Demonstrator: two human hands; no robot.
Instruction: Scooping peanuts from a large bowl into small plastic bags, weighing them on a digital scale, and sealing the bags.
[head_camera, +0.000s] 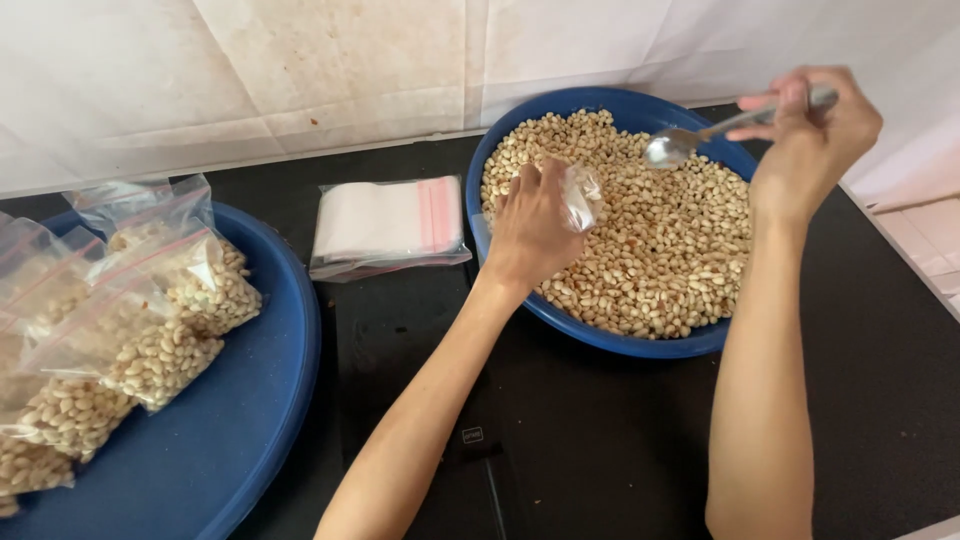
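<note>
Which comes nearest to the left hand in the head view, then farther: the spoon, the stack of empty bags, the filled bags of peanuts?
1. Spoon: just right of the left hand, over the bowl.
2. Stack of empty bags: to its left, on the dark surface.
3. Filled bags of peanuts: far left, on the blue tray.

I am counting two blue basins (620, 345) (250, 440), one spoon (690, 140) and one stack of empty bags (388, 225). I am seeing one small clear bag (582, 195) in hand, and about five filled bags (165, 350), though the frame edge is hiding some.
</note>
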